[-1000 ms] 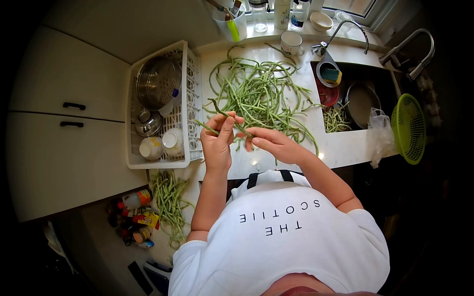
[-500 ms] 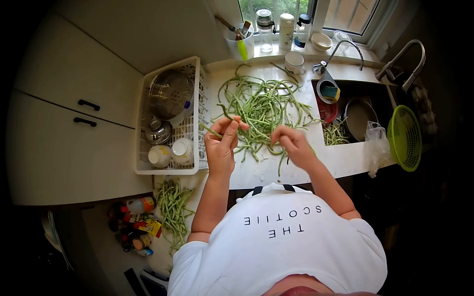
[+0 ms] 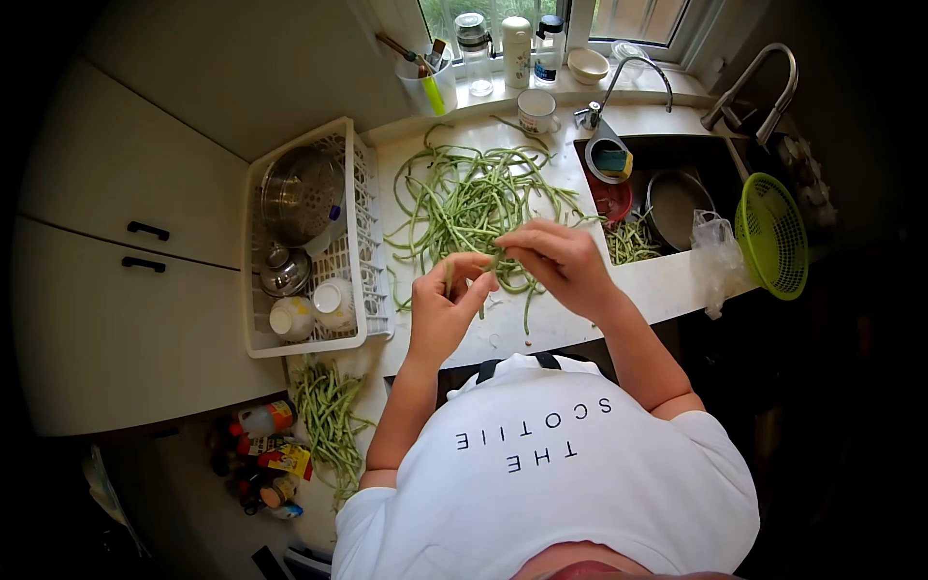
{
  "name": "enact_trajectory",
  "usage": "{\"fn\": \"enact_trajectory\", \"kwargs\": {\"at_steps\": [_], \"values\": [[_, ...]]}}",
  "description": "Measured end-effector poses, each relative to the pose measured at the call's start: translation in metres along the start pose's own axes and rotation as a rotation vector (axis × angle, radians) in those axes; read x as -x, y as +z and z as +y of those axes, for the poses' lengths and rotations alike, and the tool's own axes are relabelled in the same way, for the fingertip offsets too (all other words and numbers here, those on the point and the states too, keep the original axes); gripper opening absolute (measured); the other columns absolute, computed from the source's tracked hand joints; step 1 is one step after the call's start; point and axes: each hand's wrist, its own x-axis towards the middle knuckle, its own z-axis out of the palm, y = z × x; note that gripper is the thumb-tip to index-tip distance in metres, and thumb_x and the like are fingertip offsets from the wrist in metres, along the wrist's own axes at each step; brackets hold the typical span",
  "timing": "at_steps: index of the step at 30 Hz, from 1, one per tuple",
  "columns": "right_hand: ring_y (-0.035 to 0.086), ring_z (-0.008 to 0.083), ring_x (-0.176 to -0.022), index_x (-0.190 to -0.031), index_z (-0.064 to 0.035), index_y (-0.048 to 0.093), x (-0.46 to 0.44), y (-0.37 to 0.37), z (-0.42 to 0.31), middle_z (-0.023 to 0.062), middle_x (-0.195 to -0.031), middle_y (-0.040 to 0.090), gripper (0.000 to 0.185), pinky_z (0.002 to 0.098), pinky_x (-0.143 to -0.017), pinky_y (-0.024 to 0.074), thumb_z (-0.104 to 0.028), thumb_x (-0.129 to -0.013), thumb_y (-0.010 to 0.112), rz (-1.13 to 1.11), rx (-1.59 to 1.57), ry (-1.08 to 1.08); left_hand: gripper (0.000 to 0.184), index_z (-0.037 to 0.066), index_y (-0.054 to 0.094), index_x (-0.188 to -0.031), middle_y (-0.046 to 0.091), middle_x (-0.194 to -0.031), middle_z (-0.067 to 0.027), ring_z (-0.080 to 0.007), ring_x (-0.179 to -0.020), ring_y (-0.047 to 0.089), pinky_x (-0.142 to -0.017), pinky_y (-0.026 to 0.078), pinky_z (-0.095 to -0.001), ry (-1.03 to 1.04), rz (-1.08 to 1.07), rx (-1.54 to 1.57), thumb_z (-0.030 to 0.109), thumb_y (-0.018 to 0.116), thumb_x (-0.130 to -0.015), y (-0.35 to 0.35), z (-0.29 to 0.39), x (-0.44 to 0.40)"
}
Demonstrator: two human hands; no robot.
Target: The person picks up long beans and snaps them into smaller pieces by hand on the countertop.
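Note:
My left hand is closed around a green long bean, thumb and fingers pinched near its end. Right beside it, my right hand has its fingertips pinched together at the same bean, close to the left fingertips. Most of that bean is hidden by the fingers. Just beyond both hands, a loose tangle of long beans spreads over the white counter. Another heap of long beans lies at the left, near my left forearm.
A white dish rack with pots and bowls stands at the left. On the right is the sink, holding a pan, a red bowl and bean pieces. A green colander and plastic bag sit beside it. A mug stands behind the beans.
My right hand has moved left to meet the left hand, whose fingers have turned toward it. The camera view has shifted slightly, moving the counter leftward.

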Motion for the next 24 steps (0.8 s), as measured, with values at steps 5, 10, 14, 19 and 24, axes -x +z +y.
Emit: {"fn": "enact_trajectory", "kwargs": {"at_steps": [5,10,14,19,24], "values": [[0.064,0.0234,-0.065,-0.108,-0.0093,0.066,0.032,0.027,0.006,0.0043,-0.083,0.062,0.026,0.0348,-0.053,0.0499,-0.004,-0.082,0.064,-0.084,0.291,-0.005,0.014,0.0,0.068,-0.102,0.065,-0.072,0.0,-0.0024,-0.061,0.053,-0.052,0.035,-0.0197,-0.041,-0.042,0.022,0.01,0.064,-0.094,0.006,-0.029,0.004],[0.062,0.0242,-0.061,-0.096,-0.0099,0.065,0.076,0.047,0.04,0.0038,-0.076,0.055,0.014,0.0355,-0.051,0.0497,-0.015,-0.083,0.065,-0.295,0.436,0.069,0.016,0.0,0.069,-0.09,0.061,-0.064,-0.0006,-0.0037,-0.058,0.052,-0.05,0.035,-0.0222,-0.155,-0.13,-0.366,0.015,0.066,-0.092,0.004,-0.052,0.014],[0.061,0.0242,-0.06,-0.081,-0.0079,0.066,0.101,0.056,0.048,0.0038,-0.071,0.058,0.008,0.0363,-0.051,0.0474,-0.015,-0.08,0.064,-0.29,0.258,0.189,0.018,0.0,0.066,-0.086,0.061,-0.063,-0.0006,-0.0056,-0.057,0.05,-0.051,0.037,-0.0232,-0.215,-0.261,-0.434,0.016,0.064,-0.093,0.009,-0.072,0.022],[0.051,0.0115,-0.054,-0.076,-0.0036,0.067,0.123,0.061,0.069,0.0004,-0.064,0.058,0.018,0.0295,-0.051,0.0412,-0.019,-0.082,0.06,-0.161,-0.588,0.839,0.022,-0.002,0.065,-0.09,0.061,-0.068,-0.0023,-0.0071,-0.063,0.054,-0.058,0.043,-0.0235,-0.169,-0.295,-0.114,0.017,0.058,-0.097,0.026,-0.085,0.028],[0.051,0.0102,-0.064,-0.085,-0.0002,0.065,0.114,0.018,0.084,0.002,-0.069,0.058,0.02,0.0297,-0.059,0.0426,-0.018,-0.089,0.055,0.194,-0.379,0.803,0.029,0.0,0.055,-0.09,0.062,-0.079,-0.0038,-0.0115,-0.074,0.056,-0.073,0.045,-0.0255,-0.089,-0.209,-0.028,0.024,0.047,-0.104,0.032,-0.089,0.026]]}}
